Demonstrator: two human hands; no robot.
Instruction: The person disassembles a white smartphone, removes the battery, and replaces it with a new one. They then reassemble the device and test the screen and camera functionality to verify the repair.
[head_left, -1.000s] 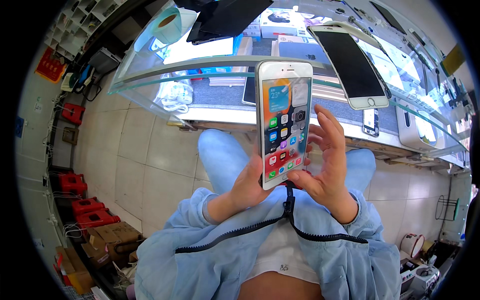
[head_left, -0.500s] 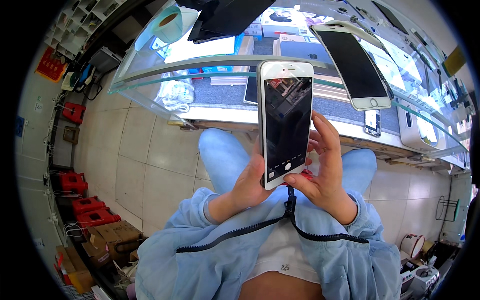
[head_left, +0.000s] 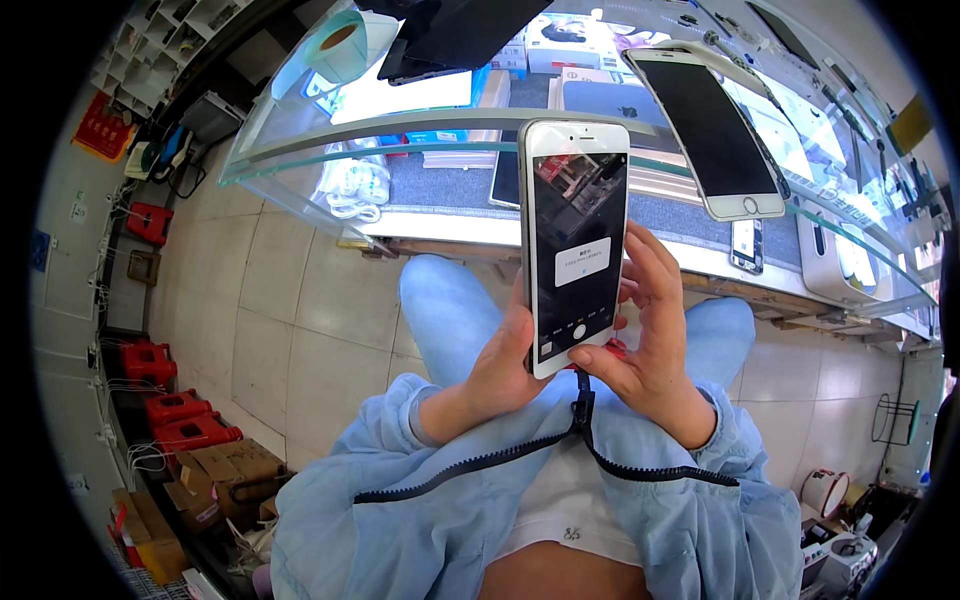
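Note:
A white smartphone (head_left: 577,215) stands upright between my hands, its screen showing a dark camera view with a white pop-up box. My left hand (head_left: 485,375) grips its left side. My right hand (head_left: 650,355) holds the right side, thumb at the bottom of the screen and fingers curled toward the back, partly hidden. Beyond it, a second white phone (head_left: 707,130) with a black screen lies on the glass display counter (head_left: 355,131). A small phone (head_left: 747,245) lies on the lower shelf, near my right hand.
Black flat devices (head_left: 450,40) and a pale tape roll (head_left: 345,60) lie on the counter's upper left. White cables (head_left: 350,190) and boxes sit inside it. Red cases (head_left: 195,430) and cardboard boxes (head_left: 220,470) line the left wall. Assorted equipment (head_left: 845,545) stands at the lower right.
The phone's screen has gone from colourful app icons to a dark camera view, and now shows a white pop-up. My right fingers have lowered slightly; the phone has shifted slightly right.

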